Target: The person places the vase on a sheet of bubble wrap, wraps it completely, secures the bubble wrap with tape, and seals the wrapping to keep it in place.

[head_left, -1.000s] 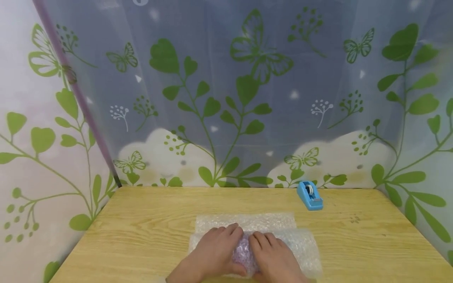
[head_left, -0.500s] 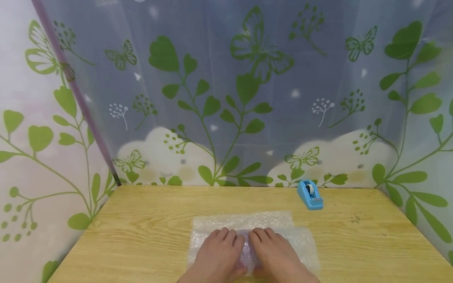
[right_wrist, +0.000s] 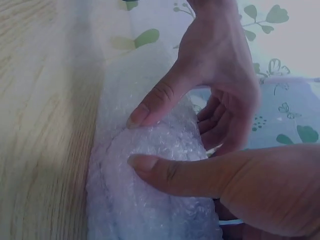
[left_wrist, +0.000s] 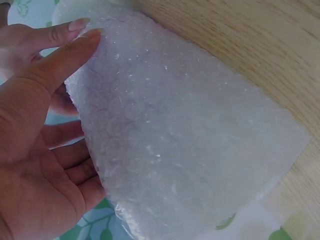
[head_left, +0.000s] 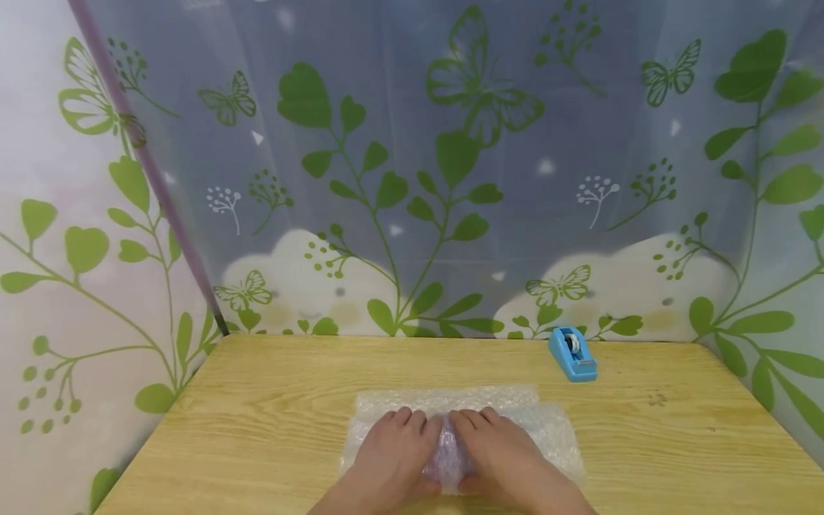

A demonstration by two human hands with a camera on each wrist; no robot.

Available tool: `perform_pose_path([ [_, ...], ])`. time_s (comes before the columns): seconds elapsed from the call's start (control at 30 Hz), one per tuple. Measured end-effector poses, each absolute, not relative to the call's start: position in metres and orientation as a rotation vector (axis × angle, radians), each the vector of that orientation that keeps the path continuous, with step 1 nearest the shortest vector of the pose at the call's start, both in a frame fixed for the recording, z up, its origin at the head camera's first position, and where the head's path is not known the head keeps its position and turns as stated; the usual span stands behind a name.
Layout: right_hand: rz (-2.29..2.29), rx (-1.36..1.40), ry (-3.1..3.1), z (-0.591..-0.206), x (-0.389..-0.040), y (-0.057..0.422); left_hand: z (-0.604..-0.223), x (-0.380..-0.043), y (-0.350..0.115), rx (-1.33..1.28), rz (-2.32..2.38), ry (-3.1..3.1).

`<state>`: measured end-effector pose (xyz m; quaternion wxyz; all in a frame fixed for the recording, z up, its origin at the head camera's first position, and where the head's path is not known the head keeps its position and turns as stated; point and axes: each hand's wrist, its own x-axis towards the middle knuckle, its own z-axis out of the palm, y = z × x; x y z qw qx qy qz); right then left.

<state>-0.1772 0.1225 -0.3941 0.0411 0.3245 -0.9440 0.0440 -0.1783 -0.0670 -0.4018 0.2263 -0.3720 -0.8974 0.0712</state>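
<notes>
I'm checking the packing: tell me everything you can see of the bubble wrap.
The bubble wrap is a translucent, shiny, bumpy sheet, plastic by its look, on the wooden table. It is folded into a bulge, with purple showing through; a flat strip lies beyond. The left hand and right hand grip it.

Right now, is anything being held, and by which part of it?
A bubble-wrap bundle: the left hand and right hand grip its middle, thumbs on the near side, fingers over the far side.
</notes>
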Motion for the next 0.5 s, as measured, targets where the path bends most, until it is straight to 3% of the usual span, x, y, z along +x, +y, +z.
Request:
perform_pose_path([
  [0.5, 0.292, 0.964, -2.864, -0.397, -0.182, 0.128, -0.395, -0.198, -0.075, -1.057, -0.071, -2.711],
])
